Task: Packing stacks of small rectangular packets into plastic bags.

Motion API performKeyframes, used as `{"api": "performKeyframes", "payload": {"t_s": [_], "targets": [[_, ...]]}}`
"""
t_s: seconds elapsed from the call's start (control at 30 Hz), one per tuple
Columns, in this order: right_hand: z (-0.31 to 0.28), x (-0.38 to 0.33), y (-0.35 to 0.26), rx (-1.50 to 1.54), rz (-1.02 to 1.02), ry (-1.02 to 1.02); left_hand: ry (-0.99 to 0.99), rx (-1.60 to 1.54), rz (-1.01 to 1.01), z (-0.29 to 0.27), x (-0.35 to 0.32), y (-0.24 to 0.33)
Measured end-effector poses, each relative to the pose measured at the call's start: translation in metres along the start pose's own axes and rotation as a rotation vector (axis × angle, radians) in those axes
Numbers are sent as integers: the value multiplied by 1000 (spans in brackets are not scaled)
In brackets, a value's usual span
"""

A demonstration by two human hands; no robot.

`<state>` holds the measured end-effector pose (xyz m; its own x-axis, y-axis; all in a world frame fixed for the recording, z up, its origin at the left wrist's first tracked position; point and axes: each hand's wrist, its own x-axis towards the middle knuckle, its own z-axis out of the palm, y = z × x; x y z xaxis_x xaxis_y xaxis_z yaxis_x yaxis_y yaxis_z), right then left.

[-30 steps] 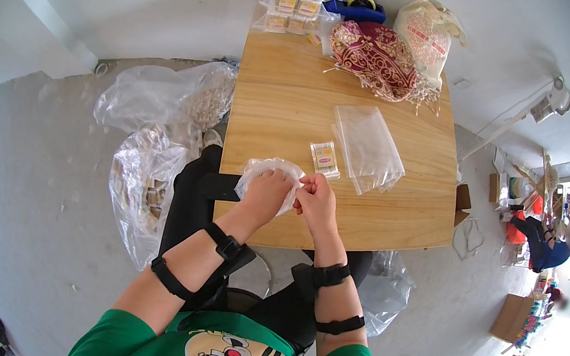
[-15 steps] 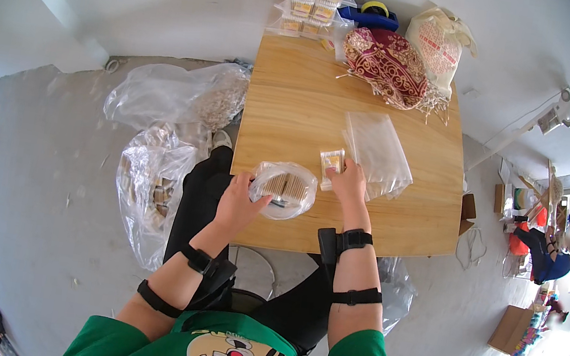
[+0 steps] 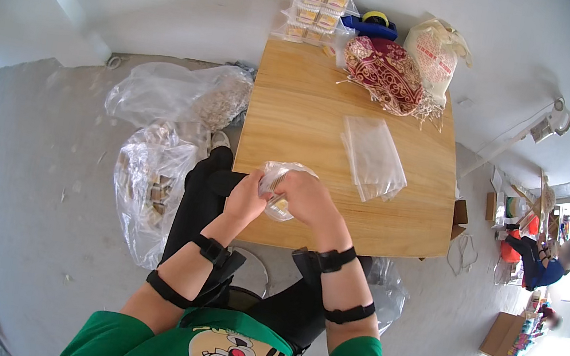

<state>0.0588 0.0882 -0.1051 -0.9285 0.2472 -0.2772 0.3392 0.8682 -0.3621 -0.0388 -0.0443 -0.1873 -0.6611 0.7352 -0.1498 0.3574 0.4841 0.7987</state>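
Near the front left edge of the table, my left hand grips the side of a clear plastic bag. My right hand is bent over the same bag, fingers curled down at its mouth and mostly hidden. Under the right hand, a small yellow-labelled packet shows through the plastic; it looks like a pack of cotton swabs. Whether the right fingers still hold it cannot be seen. To the right, a stack of flat clear bags lies on the wooden table.
Filled swab bags stand at the back left, beside a blue tape dispenser. A red patterned cloth and a cream drawstring bag lie back right. Large plastic sacks sit on the floor left. A person is far right.
My right hand has moved left with the small packet, from beside the flat bags to the clear bag. My left hand has shifted slightly right, and the bag is now bunched between both hands.
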Motion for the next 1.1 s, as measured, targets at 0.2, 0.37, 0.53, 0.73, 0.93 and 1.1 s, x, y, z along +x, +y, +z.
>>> {"api": "performKeyframes", "payload": {"t_s": [0.2,0.37,0.53,0.73,0.93,1.1], "targets": [[35,2,-9,98,-61,499,-37,-46,-1,-3,2,-6],[52,-21,-26,138,123,435,-9,-18,30,-3,0,-5],[63,-20,-16,-18,34,417,69,-19,210,4,-2,-8],[54,-8,-14,69,-1,339,45,18,148,-10,-11,2],[57,-3,-18,-96,-57,350,192,-56,294,3,3,-13],[40,7,-23,-197,40,264,58,-68,286,-20,3,9]]}}
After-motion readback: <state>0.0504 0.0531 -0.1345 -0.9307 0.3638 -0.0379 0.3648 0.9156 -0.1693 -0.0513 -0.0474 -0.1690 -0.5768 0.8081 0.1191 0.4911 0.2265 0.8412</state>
